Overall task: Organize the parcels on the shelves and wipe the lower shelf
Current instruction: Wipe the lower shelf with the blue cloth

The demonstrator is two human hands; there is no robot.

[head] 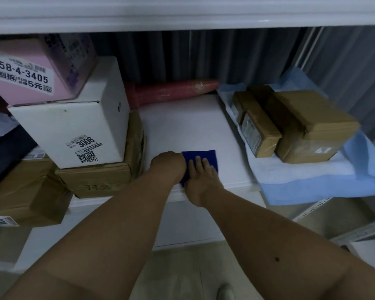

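A dark blue cloth (204, 156) lies flat on the white lower shelf (182, 124), near its front edge. My right hand (200, 177) presses on the cloth with straight, spread fingers. My left hand (168, 164) sits against the cloth's left edge with its wrist bent, and its fingers are hidden. To the left, parcels are stacked: a pink box (30, 68) on a white box (74, 126), which rests on brown cartons (95, 178). To the right, several brown taped parcels (312, 126) sit on a blue padded sheet (312, 185).
A red wrapped roll (175, 89) lies along the back of the shelf. The upper shelf's white edge (182, 16) runs overhead. Another brown carton (24, 198) overhangs the front at the left. A perforated metal upright (312, 211) stands at the lower right, with tiled floor (182, 273) below.
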